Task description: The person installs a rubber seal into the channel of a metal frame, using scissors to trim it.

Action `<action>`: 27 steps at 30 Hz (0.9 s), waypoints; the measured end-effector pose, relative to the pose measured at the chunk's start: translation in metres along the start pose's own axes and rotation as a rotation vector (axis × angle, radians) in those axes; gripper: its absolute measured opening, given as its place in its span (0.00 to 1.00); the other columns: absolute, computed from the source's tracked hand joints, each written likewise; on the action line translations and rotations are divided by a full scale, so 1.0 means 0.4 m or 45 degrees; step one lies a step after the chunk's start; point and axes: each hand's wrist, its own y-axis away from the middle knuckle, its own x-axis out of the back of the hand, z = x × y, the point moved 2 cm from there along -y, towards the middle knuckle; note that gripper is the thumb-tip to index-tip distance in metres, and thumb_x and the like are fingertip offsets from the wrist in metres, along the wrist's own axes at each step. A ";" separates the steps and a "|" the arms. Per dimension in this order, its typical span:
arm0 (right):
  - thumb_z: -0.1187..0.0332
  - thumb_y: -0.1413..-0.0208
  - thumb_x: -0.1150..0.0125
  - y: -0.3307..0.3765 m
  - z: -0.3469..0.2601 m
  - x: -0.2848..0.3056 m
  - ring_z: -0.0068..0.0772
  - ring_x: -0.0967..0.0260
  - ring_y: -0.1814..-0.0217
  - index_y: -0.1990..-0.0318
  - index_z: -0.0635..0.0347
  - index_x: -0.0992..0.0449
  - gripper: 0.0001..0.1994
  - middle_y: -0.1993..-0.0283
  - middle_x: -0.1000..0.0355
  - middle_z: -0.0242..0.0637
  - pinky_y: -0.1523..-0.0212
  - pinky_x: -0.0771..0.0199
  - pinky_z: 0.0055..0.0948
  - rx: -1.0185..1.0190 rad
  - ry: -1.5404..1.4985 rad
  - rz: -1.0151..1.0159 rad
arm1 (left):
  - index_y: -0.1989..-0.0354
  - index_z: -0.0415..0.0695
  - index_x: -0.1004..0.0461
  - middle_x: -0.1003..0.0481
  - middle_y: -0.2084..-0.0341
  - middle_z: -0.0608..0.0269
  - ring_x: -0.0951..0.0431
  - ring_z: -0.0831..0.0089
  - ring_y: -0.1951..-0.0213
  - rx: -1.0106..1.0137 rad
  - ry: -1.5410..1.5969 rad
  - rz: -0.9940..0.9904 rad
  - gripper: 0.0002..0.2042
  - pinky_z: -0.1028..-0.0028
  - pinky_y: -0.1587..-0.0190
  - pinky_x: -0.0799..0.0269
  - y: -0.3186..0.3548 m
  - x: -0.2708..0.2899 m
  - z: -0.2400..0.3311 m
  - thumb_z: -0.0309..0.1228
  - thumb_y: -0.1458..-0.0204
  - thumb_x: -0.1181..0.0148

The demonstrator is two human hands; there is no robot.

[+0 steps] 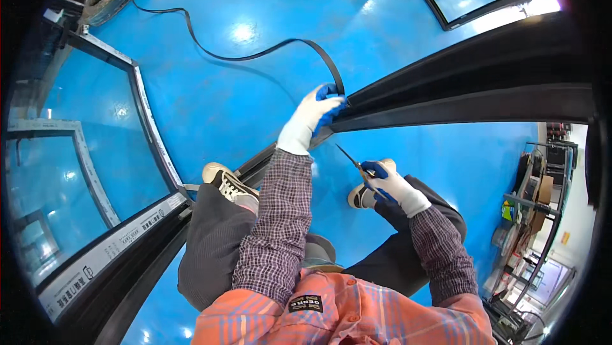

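The fingers (333, 104) of the left hand (313, 115) are closing around the end of a black rubber strip (255, 53), pressing it where it is meeting the black frame (459, 99). The right hand (389, 185) is gripping a slim knife (349, 157), its blade pointing toward the frame. Both hands are wearing white and blue gloves. The strip is trailing away across the blue floor (210, 102).

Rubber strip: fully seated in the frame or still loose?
Mostly loose. The strip trails in curves across the blue floor; only its end meets the black frame, under the left hand. Right hand holds scissors.
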 end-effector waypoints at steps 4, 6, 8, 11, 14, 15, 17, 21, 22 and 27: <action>0.59 0.46 0.43 0.005 -0.050 -0.006 0.23 0.37 0.77 0.44 0.59 0.35 0.23 0.70 0.33 0.34 0.78 0.37 0.19 -0.136 -0.541 -0.190 | 0.50 0.37 0.31 0.25 0.61 0.58 0.27 0.73 0.61 0.205 0.269 -0.072 0.22 0.79 0.53 0.34 0.000 -0.004 0.010 0.30 0.55 0.40; 0.59 0.45 0.43 0.007 -0.064 -0.017 0.20 0.39 0.79 0.44 0.58 0.35 0.23 0.72 0.35 0.32 0.80 0.39 0.18 -0.191 -0.729 -0.236 | 0.50 0.38 0.31 0.25 0.62 0.58 0.27 0.73 0.61 0.284 0.362 -0.112 0.22 0.79 0.51 0.35 0.006 -0.013 0.009 0.30 0.55 0.39; 0.58 0.43 0.44 0.005 -0.072 -0.030 0.17 0.43 0.81 0.44 0.58 0.35 0.22 0.74 0.37 0.30 0.82 0.43 0.17 -0.170 -1.007 -0.299 | 0.52 0.37 0.31 0.26 0.64 0.60 0.27 0.73 0.65 0.159 0.095 -0.022 0.20 0.78 0.58 0.33 0.014 -0.015 0.015 0.29 0.55 0.40; 0.54 0.42 0.45 -0.010 -0.084 -0.073 0.16 0.44 0.83 0.44 0.58 0.35 0.23 0.77 0.40 0.28 0.83 0.42 0.19 -0.111 -1.397 -0.365 | 0.54 0.37 0.31 0.26 0.66 0.62 0.27 0.72 0.69 0.027 -0.169 0.047 0.19 0.78 0.64 0.31 0.017 -0.020 0.019 0.29 0.55 0.40; 0.48 0.42 0.48 -0.058 -0.081 -0.157 0.21 0.39 0.81 0.44 0.59 0.36 0.26 0.79 0.40 0.29 0.77 0.33 0.24 -0.035 -1.643 -0.338 | 0.54 0.40 0.31 0.27 0.69 0.63 0.28 0.72 0.71 -0.083 -0.312 0.135 0.18 0.76 0.66 0.32 0.020 -0.018 0.013 0.29 0.55 0.41; 0.45 0.42 0.50 -0.068 -0.080 -0.177 0.24 0.37 0.80 0.44 0.60 0.36 0.29 0.80 0.39 0.29 0.73 0.29 0.27 0.022 -1.770 -0.304 | 0.54 0.41 0.31 0.27 0.70 0.63 0.29 0.72 0.71 -0.120 -0.360 0.167 0.17 0.76 0.67 0.32 0.022 -0.015 0.013 0.29 0.55 0.41; 0.43 0.43 0.51 -0.079 -0.084 -0.193 0.25 0.36 0.79 0.44 0.60 0.36 0.30 0.80 0.39 0.29 0.71 0.28 0.29 0.070 -1.787 -0.294 | 0.54 0.43 0.31 0.28 0.72 0.64 0.30 0.72 0.73 -0.189 -0.451 0.229 0.17 0.75 0.68 0.33 0.023 -0.012 0.008 0.29 0.54 0.42; 0.38 0.44 0.55 -0.105 -0.091 -0.207 0.29 0.34 0.77 0.44 0.61 0.37 0.34 0.81 0.39 0.30 0.66 0.26 0.34 0.236 -1.823 -0.285 | 0.55 0.46 0.30 0.30 0.75 0.65 0.31 0.73 0.75 -0.294 -0.596 0.310 0.16 0.73 0.71 0.34 0.023 -0.018 0.008 0.29 0.54 0.42; 0.38 0.45 0.55 -0.111 -0.091 -0.211 0.28 0.36 0.77 0.43 0.61 0.37 0.35 0.80 0.39 0.30 0.68 0.30 0.32 0.237 -1.882 -0.326 | 0.55 0.46 0.30 0.30 0.75 0.65 0.31 0.73 0.75 -0.267 -0.624 0.322 0.15 0.74 0.71 0.34 0.024 -0.017 0.011 0.29 0.54 0.43; 0.35 0.47 0.54 -0.141 -0.091 -0.236 0.26 0.42 0.78 0.43 0.61 0.38 0.38 0.80 0.41 0.30 0.72 0.38 0.27 0.263 -2.110 -0.484 | 0.57 0.48 0.30 0.30 0.75 0.66 0.32 0.74 0.76 -0.153 -0.675 0.320 0.14 0.75 0.72 0.35 0.035 -0.008 0.038 0.29 0.55 0.44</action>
